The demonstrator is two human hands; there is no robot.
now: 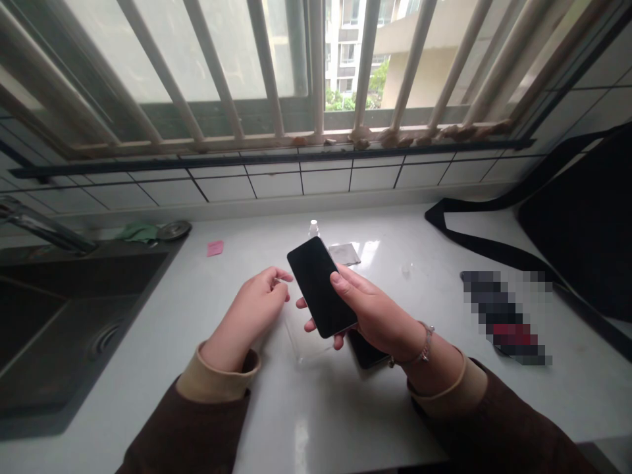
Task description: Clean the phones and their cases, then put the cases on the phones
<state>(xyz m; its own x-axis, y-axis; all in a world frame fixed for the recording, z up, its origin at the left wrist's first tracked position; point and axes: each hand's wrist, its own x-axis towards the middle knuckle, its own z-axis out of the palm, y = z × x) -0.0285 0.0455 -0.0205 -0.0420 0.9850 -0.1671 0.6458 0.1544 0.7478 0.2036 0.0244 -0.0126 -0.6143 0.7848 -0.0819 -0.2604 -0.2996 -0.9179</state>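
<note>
My right hand [382, 316] grips a black smartphone [318, 283] by its lower end, screen up and dark, above a white counter [345, 408]. My left hand [254, 313] is curled just left of the phone, thumb and forefinger pinched on the corner of a clear thin film [301, 336] that lies under the phone. A second dark phone-like slab [365, 352] lies on the counter beneath my right hand.
A small clear bottle [313, 228], a grey wipe packet [344, 253] and a pink slip [215, 247] lie behind the phone. A dark sink [64, 322] with a tap [39, 227] is at the left. A black bag [587, 230] with a strap sits at the right.
</note>
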